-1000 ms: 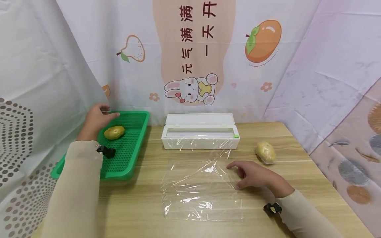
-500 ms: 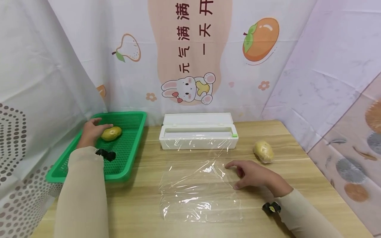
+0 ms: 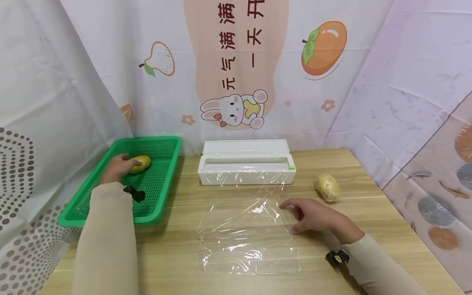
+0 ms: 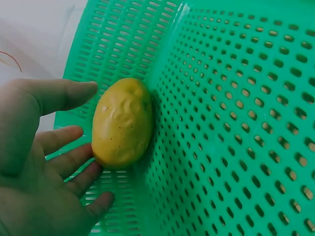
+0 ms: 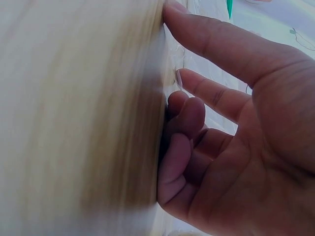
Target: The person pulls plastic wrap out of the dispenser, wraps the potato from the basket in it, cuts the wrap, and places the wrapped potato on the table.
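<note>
A yellow potato [image 4: 123, 123] lies in the green plastic basket [image 3: 167, 180] on the left. My left hand [image 3: 119, 167] reaches over the basket, thumb and fingers spread around one side of the potato. In the left wrist view the thumb [image 4: 69, 93] stands apart from it, while some fingertips are close to or touching its near edge. My right hand [image 3: 315, 216] rests on the table, index finger and thumb at the right edge of a clear sheet of cling film [image 3: 250, 237]. Its other fingers [image 5: 182, 157] curl loosely against the tabletop.
The cling film runs from a white dispenser box [image 3: 247, 177] with its lid raised, at the back centre. A film-wrapped potato [image 3: 327, 187] sits on the wooden table [image 3: 177, 254] behind my right hand. Printed curtains [image 3: 166, 102] enclose the back and sides.
My left hand has come down into the basket, moving from above its back left edge to beside the potato. The right hand and the film stay in place.
</note>
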Action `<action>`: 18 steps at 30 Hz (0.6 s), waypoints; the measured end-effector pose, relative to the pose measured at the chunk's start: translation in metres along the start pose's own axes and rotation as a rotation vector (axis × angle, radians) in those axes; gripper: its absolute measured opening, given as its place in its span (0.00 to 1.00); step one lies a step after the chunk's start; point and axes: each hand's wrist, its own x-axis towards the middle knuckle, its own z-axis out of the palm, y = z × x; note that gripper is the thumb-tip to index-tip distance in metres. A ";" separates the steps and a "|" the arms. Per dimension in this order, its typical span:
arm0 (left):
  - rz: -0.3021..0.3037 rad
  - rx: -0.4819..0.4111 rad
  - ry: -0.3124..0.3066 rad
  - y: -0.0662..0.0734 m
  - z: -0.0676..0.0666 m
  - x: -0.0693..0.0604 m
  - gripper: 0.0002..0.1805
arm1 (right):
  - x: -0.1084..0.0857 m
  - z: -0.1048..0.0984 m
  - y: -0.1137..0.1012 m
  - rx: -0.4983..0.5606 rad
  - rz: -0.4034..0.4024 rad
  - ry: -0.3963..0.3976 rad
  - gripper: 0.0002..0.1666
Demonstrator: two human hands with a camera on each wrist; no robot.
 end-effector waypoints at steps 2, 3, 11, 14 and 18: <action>0.000 0.032 -0.016 -0.001 0.000 -0.001 0.50 | 0.000 0.000 0.000 -0.001 -0.006 -0.001 0.42; -0.002 0.050 -0.028 -0.001 0.000 -0.001 0.50 | 0.000 0.001 0.000 -0.001 -0.009 -0.002 0.42; 0.006 0.157 -0.078 -0.001 0.000 -0.002 0.50 | 0.001 0.000 0.001 -0.002 -0.011 -0.007 0.42; 0.029 0.184 -0.057 0.000 0.002 0.000 0.47 | 0.002 0.000 0.002 -0.002 -0.011 -0.007 0.43; 0.042 0.199 -0.029 0.000 0.005 0.000 0.43 | 0.001 0.000 0.003 0.003 -0.012 -0.011 0.42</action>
